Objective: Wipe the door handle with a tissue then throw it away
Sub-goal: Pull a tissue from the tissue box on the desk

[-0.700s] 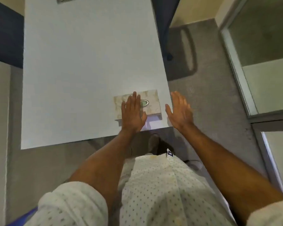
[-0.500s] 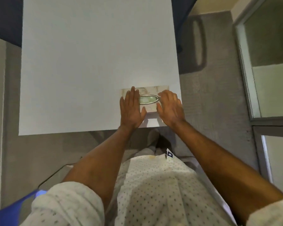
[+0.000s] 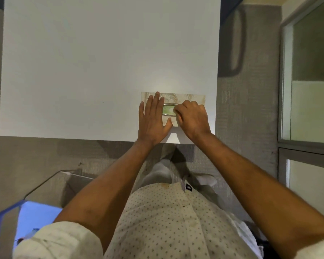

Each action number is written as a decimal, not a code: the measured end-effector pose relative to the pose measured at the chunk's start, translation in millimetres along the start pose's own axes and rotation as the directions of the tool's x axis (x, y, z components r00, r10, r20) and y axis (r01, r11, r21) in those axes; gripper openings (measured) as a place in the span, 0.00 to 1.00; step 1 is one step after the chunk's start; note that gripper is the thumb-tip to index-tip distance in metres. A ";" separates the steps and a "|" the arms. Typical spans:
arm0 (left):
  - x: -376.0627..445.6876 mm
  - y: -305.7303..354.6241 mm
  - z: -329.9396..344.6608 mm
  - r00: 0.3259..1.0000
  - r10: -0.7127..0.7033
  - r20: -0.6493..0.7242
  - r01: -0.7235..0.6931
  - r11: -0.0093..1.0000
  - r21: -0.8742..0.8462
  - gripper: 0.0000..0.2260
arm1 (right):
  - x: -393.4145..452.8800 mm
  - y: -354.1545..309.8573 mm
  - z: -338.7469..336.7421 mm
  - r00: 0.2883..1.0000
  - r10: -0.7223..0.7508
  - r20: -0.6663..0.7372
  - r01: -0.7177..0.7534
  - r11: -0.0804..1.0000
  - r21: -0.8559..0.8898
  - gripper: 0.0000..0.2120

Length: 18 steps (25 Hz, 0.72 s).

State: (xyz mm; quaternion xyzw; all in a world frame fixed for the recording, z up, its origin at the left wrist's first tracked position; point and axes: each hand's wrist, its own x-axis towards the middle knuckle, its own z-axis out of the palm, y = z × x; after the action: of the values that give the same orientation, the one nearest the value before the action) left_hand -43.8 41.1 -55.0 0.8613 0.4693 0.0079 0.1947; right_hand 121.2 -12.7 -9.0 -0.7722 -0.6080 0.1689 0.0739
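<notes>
A beige marbled tissue box (image 3: 187,97) lies near the front right corner of a white table (image 3: 82,71). A pale green tissue (image 3: 167,109) shows in the box's oval, metal-rimmed opening. My left hand (image 3: 152,120) lies flat on the left half of the box, fingers spread. My right hand (image 3: 192,118) sits over the right half with its fingers curled and its fingertips pinched at the right end of the opening, on the tissue. No door handle is in view.
A glass-panelled partition or door with a grey frame (image 3: 281,90) stands at the right. A clear container with a blue edge (image 3: 32,217) sits on the floor at the lower left. Grey carpet (image 3: 247,109) runs between table and partition.
My right hand came in from beside the table onto the box, and its fingers curled into the opening. My left hand stayed flat on the box. The view moved closer.
</notes>
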 end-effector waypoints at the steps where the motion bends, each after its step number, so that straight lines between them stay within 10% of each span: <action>1: -0.3 -0.2 0.9 1.000 0.000 0.000 0.000 1.000 0.007 0.36 | 2.7 -0.8 -1.6 1.000 -0.010 0.011 0.010 1.000 -0.018 0.10; 18: -1.1 -1.4 -0.4 1.000 -0.001 0.002 0.001 1.000 0.027 0.35 | 19.9 -4.1 -11.6 0.988 -0.119 0.098 0.128 0.988 -0.091 0.11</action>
State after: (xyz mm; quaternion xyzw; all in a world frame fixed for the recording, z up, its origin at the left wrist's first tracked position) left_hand -45.6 41.0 -54.9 0.8637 0.4694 0.0005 0.1837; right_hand 125.5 8.5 -0.3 -0.7269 -0.6651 0.1697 0.0187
